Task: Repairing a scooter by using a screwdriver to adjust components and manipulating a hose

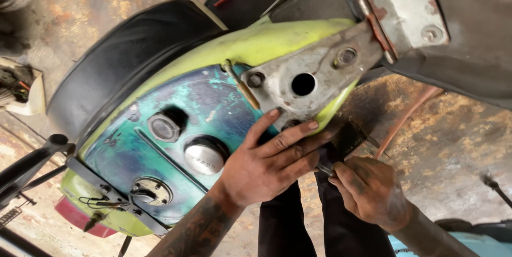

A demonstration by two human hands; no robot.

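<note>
— Left hand lies flat, fingers spread and stretched out, palm pressed on the lower edge of the scooter body. Nothing is gripped in it. Where does that body sit?

— Tipped over across the middle of the view, lime-green with a worn teal and blue panel, above the rusty floor. A black seat runs along its upper left side.

— And the right hand?

— Just beside the left, lower right, fingers curled shut around a slim metal tool. Its tip points under the left hand's fingertips, at the body's edge. A dark flat piece shows just above the knuckles; I cannot tell whether the hand touches it.

— What sits near the fingers?

— A grey metal bracket with a round hole and bolts, bolted on the green shell right above the left fingertips. A brass-coloured rod lies beside it.

— Smaller parts on the panel?

— A round chrome cap close to the left thumb, a second round fitting up left of it, and a keyhole-like dial below.
</note>
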